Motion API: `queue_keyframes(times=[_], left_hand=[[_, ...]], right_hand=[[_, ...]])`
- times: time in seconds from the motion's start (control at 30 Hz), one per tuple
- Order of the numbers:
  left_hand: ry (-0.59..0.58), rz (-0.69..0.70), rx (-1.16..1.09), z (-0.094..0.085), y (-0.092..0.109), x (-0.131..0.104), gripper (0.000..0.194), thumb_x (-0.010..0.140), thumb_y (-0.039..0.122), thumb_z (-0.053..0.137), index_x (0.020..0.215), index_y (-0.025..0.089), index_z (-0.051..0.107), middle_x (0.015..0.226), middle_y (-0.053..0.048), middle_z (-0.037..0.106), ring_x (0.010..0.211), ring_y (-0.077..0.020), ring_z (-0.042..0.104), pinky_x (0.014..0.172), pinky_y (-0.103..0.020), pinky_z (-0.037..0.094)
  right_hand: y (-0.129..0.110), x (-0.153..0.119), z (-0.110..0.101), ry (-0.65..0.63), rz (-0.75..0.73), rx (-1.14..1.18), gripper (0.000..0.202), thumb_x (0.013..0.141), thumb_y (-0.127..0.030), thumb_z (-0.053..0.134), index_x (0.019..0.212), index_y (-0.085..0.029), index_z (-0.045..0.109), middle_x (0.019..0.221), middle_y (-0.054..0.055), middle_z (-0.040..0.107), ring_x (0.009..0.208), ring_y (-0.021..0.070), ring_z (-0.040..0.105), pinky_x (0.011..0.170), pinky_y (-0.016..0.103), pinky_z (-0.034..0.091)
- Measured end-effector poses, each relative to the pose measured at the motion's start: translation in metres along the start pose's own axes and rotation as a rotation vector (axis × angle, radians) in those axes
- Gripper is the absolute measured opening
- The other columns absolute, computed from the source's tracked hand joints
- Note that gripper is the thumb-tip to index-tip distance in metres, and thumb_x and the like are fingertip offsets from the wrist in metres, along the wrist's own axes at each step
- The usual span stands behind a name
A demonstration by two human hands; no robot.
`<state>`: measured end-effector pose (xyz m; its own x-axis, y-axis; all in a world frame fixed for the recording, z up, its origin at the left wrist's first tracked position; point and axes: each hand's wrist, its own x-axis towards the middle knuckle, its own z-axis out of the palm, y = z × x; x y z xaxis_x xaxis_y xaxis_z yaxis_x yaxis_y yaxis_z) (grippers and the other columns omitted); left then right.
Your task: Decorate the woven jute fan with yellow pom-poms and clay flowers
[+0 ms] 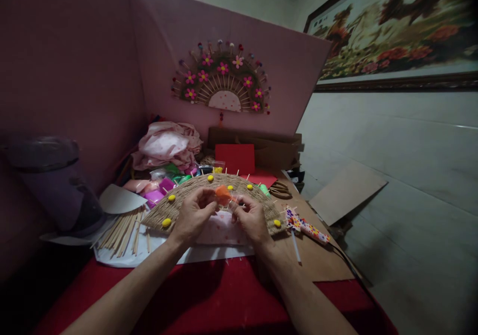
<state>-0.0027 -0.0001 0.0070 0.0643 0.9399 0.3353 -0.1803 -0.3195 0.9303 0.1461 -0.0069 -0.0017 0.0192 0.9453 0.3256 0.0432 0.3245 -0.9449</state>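
Observation:
An orange lump in clear wrapping (223, 194) is held up between both hands. My left hand (196, 213) pinches its left side with thumb and bent fingers. On the other side, my right hand (251, 218) grips the clear wrapping between thumb and fingers. Behind and below them lies a fan-shaped piece wound with brown twine (194, 188), with several yellow dots on it and thin sticks poking out along its curved edge. Its lower centre is covered by pale pink cloth with small dots (220, 229), partly hidden by my hands.
Loose wooden sticks (121, 233) lie at the left on white sheeting. A flower-patterned glue gun (308, 229) with a cord rests right, near scissors (280, 190). Colourful packets (153, 198) and bundled pink cloth (168, 143) are behind. A finished fan (224, 78) hangs on the pink panel.

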Motion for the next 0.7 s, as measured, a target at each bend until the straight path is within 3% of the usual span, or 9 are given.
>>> queue_keyframes(times=[0.1,0.23,0.43,0.7], left_hand=[[-0.008,-0.035,-0.033,0.0,-0.0001,0.0005,0.024,0.065,0.022,0.071,0.084,0.013,0.061,0.067,0.0,0.066,0.058,-0.0119,0.061,0.055,-0.024,0.05],[0.068,-0.093,-0.018,-0.0013,-0.001,0.0022,0.023,0.06,0.024,0.075,0.074,0.011,0.063,0.059,-0.001,0.065,0.052,-0.0121,0.059,0.051,-0.024,0.049],[0.081,-0.106,-0.114,-0.0039,-0.0075,0.0052,0.022,0.053,0.023,0.079,0.062,0.013,0.061,0.051,0.002,0.061,0.046,-0.0086,0.053,0.048,-0.021,0.042],[-0.023,-0.141,-0.136,0.0018,0.0011,0.0001,0.023,0.05,0.018,0.075,0.056,0.015,0.053,0.05,0.004,0.058,0.047,-0.0082,0.052,0.05,-0.021,0.041]], right_hand=[[0.0012,0.0002,0.001,0.0,-0.016,0.022,0.02,0.071,-0.036,0.066,0.071,-0.017,0.06,0.058,-0.005,0.05,0.041,0.0072,0.045,0.04,0.019,0.036],[0.0037,-0.0011,0.0023,0.025,-0.065,-0.004,0.023,0.072,-0.037,0.066,0.063,-0.017,0.057,0.067,-0.003,0.05,0.043,0.0069,0.045,0.039,0.02,0.037],[0.0079,-0.0038,0.0021,0.021,-0.174,-0.159,0.018,0.078,-0.033,0.063,0.09,-0.021,0.069,0.076,0.0,0.051,0.056,0.0097,0.048,0.044,0.019,0.041],[0.0037,-0.0042,0.0041,-0.08,-0.065,-0.029,0.022,0.076,-0.036,0.063,0.067,-0.018,0.055,0.066,-0.003,0.047,0.048,0.0078,0.044,0.042,0.019,0.035]])
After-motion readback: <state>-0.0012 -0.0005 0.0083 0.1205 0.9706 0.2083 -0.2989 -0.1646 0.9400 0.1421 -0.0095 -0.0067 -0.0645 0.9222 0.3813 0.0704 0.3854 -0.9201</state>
